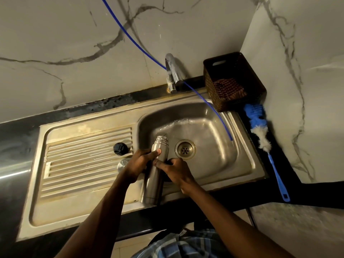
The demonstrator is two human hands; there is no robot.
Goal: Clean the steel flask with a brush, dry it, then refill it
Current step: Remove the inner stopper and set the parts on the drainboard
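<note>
Over the sink (232, 164), my left hand (138, 164) and right hand (177, 171) wrapped their fingers around the uncapped steel flask (155, 175), its long axis pointing away from me, while the brush (264, 144) lay well off to my right, nearer my right hand.

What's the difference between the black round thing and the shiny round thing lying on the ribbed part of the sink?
The black cap is dark and matte, with a ridged edge; the steel cap is smooth, shiny metal. The black cap lies in full view near the top of the drainboard; the steel cap sits nearer the person and is partly hidden behind the left hand. Both are round, rest on the drainboard, and are off the steel flask.
</note>
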